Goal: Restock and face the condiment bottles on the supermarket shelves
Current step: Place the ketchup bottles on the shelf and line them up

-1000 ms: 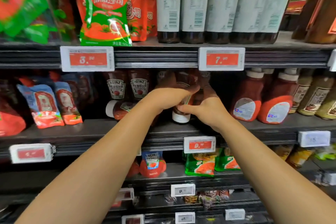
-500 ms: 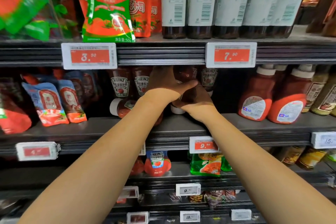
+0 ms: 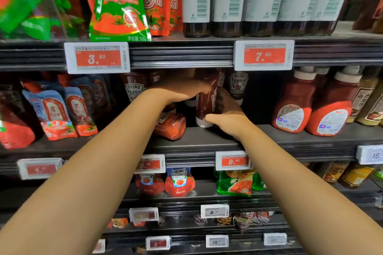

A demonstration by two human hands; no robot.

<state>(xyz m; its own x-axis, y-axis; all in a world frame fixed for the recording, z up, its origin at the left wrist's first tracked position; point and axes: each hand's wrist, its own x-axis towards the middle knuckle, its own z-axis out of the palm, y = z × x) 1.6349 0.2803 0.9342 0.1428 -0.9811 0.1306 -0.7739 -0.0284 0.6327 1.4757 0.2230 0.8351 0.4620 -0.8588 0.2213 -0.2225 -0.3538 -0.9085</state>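
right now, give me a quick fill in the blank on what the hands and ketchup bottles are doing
1. Both hands, left hand and right hand, are on one ketchup bottle that stands with its white cap pointing ____.
2. Left of it, another bottle lies on its ____.
3. The price tag right above the hands reads ____.

Missing words: down; side; 7.60

My left hand [image 3: 182, 91] fingers lost in shelf shadow | my right hand [image 3: 228, 118] covers the ketchup bottle [image 3: 207, 97] side, label unseen | far-left pouches [image 3: 18, 0] blurred | lower price tags [image 3: 215, 241] unreadable | top bottles [image 3: 259, 0] cut off.
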